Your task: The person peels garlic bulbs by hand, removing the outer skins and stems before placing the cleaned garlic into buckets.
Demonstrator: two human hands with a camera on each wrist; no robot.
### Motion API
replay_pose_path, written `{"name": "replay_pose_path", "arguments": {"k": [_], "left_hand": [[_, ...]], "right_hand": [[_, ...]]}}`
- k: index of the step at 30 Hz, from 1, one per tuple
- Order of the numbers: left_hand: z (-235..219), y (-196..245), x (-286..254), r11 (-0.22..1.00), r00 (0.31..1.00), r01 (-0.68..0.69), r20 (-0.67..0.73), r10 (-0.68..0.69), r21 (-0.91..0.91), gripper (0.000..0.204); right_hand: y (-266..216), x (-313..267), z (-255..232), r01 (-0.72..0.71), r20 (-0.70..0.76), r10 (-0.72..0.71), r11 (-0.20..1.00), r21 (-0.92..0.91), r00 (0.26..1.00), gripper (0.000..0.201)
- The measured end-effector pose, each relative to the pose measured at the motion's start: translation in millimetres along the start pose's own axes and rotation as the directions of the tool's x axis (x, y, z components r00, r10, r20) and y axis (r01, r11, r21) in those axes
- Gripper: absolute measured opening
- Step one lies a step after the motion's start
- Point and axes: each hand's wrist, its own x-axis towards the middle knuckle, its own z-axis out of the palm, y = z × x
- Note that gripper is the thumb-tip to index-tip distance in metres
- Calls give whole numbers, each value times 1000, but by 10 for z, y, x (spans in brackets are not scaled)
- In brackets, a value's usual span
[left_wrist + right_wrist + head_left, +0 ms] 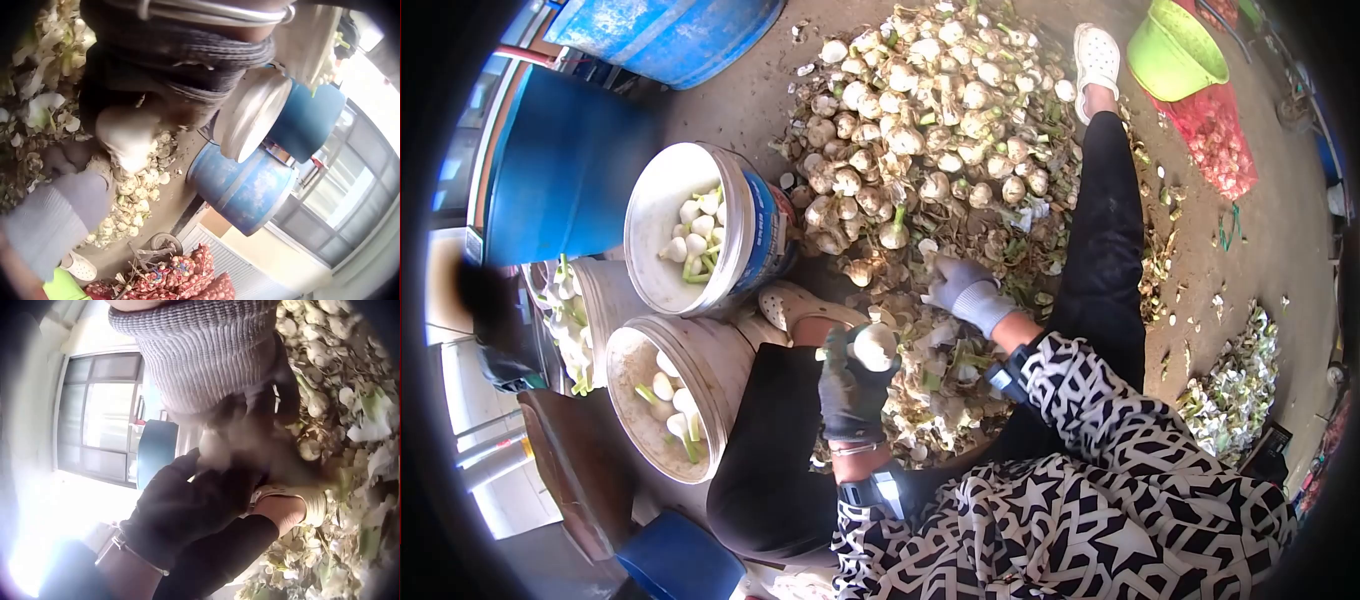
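Observation:
My left hand (852,398), in a dark grey glove, grips a cleaned white garlic bulb (874,347) above my bent leg. The same bulb (128,134) shows pale and blurred in the left wrist view. My right hand (968,290) wears a light grey glove and is beyond the left hand, over loose skins. At its fingertips it pinches a brownish piece of garlic skin (100,167); motion blurs this in the right wrist view. Ahead lies a big heap of untrimmed garlic (930,120), with peeled skins (940,370) between my legs.
White buckets hold cleaned bulbs on the left, an upper bucket (650,215) and a lower bucket (625,400). Blue drums (670,45) stand behind them. A green basin (1175,50) and a red net sack (1215,140) are at far right. More skins (1235,390) lie at right.

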Motion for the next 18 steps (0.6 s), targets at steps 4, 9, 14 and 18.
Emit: {"name": "replay_pose_path", "arguments": {"k": [4,9,14,18], "left_hand": [[186,1157,135,877,995,64,100,-19,-477,40],[144,1759,284,892,987,-120,40,153,-436,71],[171,652,419,994,992,24,117,-37,110,51],[277,-17,594,438,865,-484,336,373,758,76]], "right_hand": [[237,212,26,152,448,12,932,-329,894,39],[106,902,47,-282,156,275,959,23,949,45],[-143,1460,180,-297,47,295,954,43,954,50],[-131,1158,198,-163,89,146,958,235,985,38]]}}
